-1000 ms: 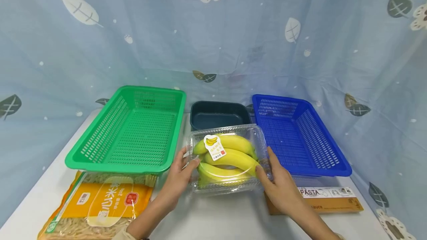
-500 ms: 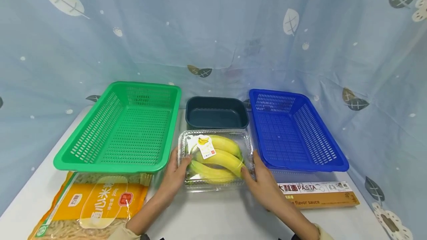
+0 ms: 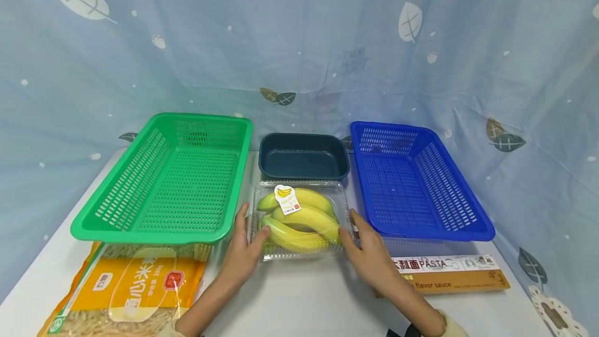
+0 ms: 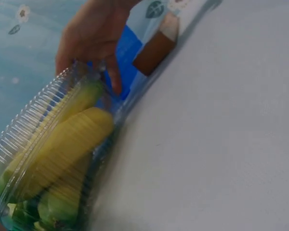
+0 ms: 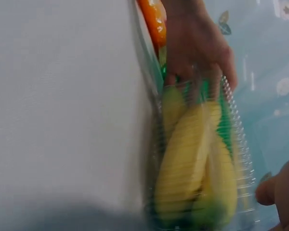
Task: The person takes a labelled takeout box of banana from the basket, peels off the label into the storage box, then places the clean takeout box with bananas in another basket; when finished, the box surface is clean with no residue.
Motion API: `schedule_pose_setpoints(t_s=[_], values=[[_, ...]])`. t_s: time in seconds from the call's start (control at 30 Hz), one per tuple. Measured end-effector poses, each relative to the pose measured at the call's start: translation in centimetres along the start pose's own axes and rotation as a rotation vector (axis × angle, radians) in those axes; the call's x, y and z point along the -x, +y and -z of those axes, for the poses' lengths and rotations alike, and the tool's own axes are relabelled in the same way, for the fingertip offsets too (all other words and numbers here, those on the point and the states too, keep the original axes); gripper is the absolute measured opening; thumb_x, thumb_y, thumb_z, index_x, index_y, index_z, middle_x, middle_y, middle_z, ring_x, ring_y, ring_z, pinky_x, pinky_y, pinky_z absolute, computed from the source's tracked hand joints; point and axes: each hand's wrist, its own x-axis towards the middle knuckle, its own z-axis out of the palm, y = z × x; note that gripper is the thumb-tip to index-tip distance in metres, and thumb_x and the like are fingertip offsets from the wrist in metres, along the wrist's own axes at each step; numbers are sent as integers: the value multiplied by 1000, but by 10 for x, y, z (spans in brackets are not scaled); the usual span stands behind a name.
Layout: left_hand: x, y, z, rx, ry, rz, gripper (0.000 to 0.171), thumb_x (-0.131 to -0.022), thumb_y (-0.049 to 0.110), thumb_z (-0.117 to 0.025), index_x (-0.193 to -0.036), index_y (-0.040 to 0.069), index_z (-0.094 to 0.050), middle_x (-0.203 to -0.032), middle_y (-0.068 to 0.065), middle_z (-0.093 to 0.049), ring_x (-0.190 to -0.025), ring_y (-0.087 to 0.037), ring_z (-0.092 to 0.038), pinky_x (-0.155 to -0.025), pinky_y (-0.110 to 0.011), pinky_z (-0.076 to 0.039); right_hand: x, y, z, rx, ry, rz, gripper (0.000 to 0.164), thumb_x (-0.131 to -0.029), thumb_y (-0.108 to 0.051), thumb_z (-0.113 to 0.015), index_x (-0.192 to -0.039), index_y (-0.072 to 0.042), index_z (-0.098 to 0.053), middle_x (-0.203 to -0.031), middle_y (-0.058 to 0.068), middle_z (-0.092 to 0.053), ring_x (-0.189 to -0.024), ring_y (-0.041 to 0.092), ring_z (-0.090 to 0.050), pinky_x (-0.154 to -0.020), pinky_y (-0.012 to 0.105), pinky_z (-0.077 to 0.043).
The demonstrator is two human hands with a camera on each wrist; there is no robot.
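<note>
Two hands (image 3: 242,254) (image 3: 369,256), boxed bananas (image 3: 306,216) between them

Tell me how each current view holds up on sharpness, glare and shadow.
Head view: bright, mostly sharp, the visible lettering on the pasta box readable, soft shadows on the white table. Left wrist view: dimmer and softer, white glints along the ridged edge of the clear container. Right wrist view: bananas blurred, glare spots on the orange packet, shadow low on the table.
</note>
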Motion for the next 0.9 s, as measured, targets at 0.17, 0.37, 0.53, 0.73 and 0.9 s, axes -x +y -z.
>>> schedule_pose_setpoints(t_s=[0.17,0.37,0.53,0.73,0.9], values=[[-1,2,3,-1,-9,-12,80,-101,32,-57,-161,15,-6,-163,-24,-11,-147,-45,-16,-114,-64,-17,10,-16,14,152,-27,99,64,-103,-31,-56,-151,6,-35,-151,25,-41,-136,40,-43,-108,56,-37],[-1,5,2,-14,-11,6,82,-100,33,-59,-161,13,-8,-161,-27,-16,-146,-46,-18,-113,-64,-18,11,-46,36,382,21,248,50,-98,-30,-65,-135,2,-58,-132,20,-61,-116,38,-61,-93,55,-52],[-6,6,4,-22,-9,9,82,-100,32,-59,-161,13,-8,-160,-28,-17,-146,-47,-17,-113,-64,-18,-19,-67,48,381,5,410,27,-95,-16,-69,-119,-4,-71,-108,10,-72,-87,20,-70,-66,36,-58],[-4,5,5,-28,-2,20,83,-99,32,-60,-160,12,-9,-161,-28,-14,-146,-47,-16,-114,-64,-18,-58,-83,44,354,-71,552,20,-93,-12,-72,-112,-8,-73,-105,5,-72,-86,17,-69,-65,28,-55],[-1,5,3,-14,-6,18,83,-98,33,-61,-160,12,-10,-159,-31,-18,-145,-49,-19,-112,-65,-19,-77,-89,36,356,-115,608,21,-91,-9,-72,-112,-9,-74,-103,3,-71,-89,20,-68,-72,31,-56]])
